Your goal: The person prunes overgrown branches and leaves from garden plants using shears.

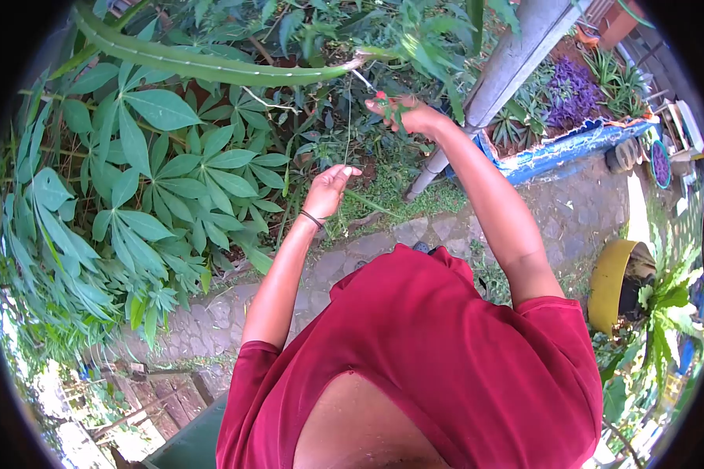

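Note:
My left hand [332,191] is closed in a pinch on a thin pale string [348,129], which runs taut upward toward the end of a long green cactus stem [211,69]. A dark band circles that wrist. Higher and to the right, my right hand [408,116] is closed around a small tool with red parts [381,95]. Its slim pale tip [361,79] points at the brownish end of the stem. Leaves partly cover this hand, and I cannot tell the tool's exact kind.
Broad-leaved plants [164,168] crowd the left side. A grey post [516,59] leans beside my right forearm. Behind it stands a blue-edged planter [547,159] with purple plants. A stone path [321,270] passes below my hands; a yellow pot [605,289] sits at right.

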A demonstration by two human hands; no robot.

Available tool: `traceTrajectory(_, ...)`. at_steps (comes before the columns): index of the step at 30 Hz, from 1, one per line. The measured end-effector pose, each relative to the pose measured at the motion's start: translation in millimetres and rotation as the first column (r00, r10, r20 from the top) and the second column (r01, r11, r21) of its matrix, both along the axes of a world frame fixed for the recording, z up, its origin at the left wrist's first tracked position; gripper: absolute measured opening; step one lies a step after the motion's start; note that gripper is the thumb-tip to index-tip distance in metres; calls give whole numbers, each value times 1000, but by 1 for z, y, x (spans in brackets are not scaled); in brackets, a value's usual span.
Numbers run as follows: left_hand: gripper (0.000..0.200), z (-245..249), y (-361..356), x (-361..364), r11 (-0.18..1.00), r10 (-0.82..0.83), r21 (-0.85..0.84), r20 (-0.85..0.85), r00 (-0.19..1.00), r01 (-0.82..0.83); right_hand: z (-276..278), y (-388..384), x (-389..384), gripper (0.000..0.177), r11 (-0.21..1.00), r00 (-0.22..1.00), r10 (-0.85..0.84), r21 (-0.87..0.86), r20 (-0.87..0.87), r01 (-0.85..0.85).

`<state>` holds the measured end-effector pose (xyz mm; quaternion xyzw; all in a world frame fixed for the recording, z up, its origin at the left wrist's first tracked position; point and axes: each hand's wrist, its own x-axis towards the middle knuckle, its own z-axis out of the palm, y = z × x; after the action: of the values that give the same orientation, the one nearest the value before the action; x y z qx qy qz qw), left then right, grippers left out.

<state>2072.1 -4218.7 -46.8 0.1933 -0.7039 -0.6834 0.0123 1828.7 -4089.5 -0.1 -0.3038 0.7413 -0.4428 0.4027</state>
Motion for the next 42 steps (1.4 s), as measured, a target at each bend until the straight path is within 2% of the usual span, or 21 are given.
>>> traceTrajectory(2,27,5,-1,2,999,21,26,-6,1000,-21,-27,-10,-15,57,977,981,-35,-212,-192,-7)
traceTrajectory(5,26,11,1,5,1000,23,-13,-23,999,-23,-16,-17,-21,52,941,997,-44,-338,-56,22)
traceTrajectory(6,26,13,1,6,997,30,-71,-12,999,-31,-12,-15,-21,51,935,997,-29,-356,-74,1)
traceTrajectory(8,27,16,-2,10,999,32,-39,-3,999,-32,-3,-12,-20,50,919,994,-2,-391,-112,-43)
traceTrajectory(9,27,18,-1,11,993,32,-116,0,999,-32,2,-18,-24,52,972,991,-122,-209,-58,107)
traceTrajectory(11,28,23,2,13,979,31,-201,22,999,-26,10,-28,-26,54,969,969,-246,-16,-29,245)
traceTrajectory(14,28,14,0,11,970,19,-240,-55,998,-31,15,-42,-29,70,972,975,-86,198,-204,127)
traceTrajectory(20,26,15,-5,16,956,12,-293,-57,998,-29,6,-58,-35,40,964,946,8,253,-324,78)
traceTrajectory(21,26,9,-8,17,947,-24,-321,-91,996,-6,-16,-62,-44,37,953,942,-163,-198,295,227)
traceTrajectory(22,26,4,-9,19,937,-62,-350,-124,990,15,-20,-64,-47,34,708,594,20,-431,804,560)
traceTrajectory(24,25,-5,-5,30,947,-73,-319,-84,994,42,-15,-60,-51,38,785,515,-33,-297,857,544)
traceTrajectory(25,25,-9,-2,36,964,-77,-253,11,997,77,34,-41,-12,43,952,911,-206,-141,356,271)
traceTrajectory(26,25,-14,1,42,977,-92,-182,109,990,111,46,-26,6,48,981,980,-190,44,58,188)
traceTrajectory(27,25,-26,3,47,972,-98,-201,133,986,123,58,-11,24,54,954,973,-90,263,-213,146)
traceTrajectory(28,25,-43,6,51,971,-110,-199,134,985,136,34,2,25,51,957,981,-132,239,-144,163)
traceTrajectory(29,26,-60,12,53,970,-136,-183,127,983,158,-23,7,17,61,980,990,-139,140,-29,142)
traceTrajectory(31,27,-64,32,51,974,-179,-107,182,967,201,-10,43,62,63,970,981,-176,185,83,158)
traceTrajectory(33,28,-75,54,43,949,-268,-117,184,946,292,-49,68,92,64,972,963,-212,139,164,190)
traceTrajectory(36,29,-104,90,26,883,-414,-172,155,897,437,-84,101,134,53,963,913,-255,165,318,211)
traceTrajectory(38,30,-94,116,15,751,-594,-149,274,757,643,-145,128,156,45,938,901,-347,116,259,328)
traceTrajectory(42,26,-129,155,6,648,-718,-204,159,678,734,-137,185,182,35,841,837,-519,273,170,466)
